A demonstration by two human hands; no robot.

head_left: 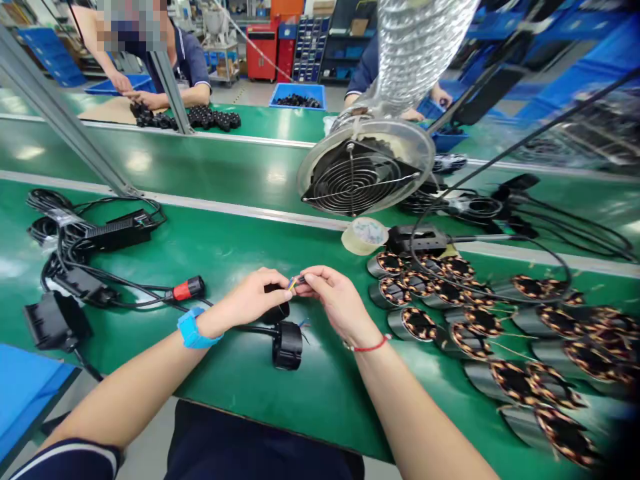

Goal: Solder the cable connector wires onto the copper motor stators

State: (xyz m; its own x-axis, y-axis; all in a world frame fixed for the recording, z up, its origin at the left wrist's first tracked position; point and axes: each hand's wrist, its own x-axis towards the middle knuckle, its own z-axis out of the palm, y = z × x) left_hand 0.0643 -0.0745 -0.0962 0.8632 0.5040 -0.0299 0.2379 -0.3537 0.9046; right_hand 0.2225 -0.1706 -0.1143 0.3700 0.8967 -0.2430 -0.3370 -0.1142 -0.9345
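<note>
Above the green bench, my left hand, with a blue band at the wrist, is closed on thin coloured wires, yellow and blue among them. My right hand, a red cord round its wrist, pinches the dark end of those wires; its exact shape is too small to make out. Just under my left fingers is a round black housing, partly hidden by the hand. Nearer to me a second black cap stands on its side, with a black cable entering it and thin bare-ended wires sticking out.
Copper-wound motor stators cover the right side. A fan on a foil duct hangs ahead, with a tape roll beneath. Black cables, an adapter and a red-ringed connector lie left. Two people work across the bench.
</note>
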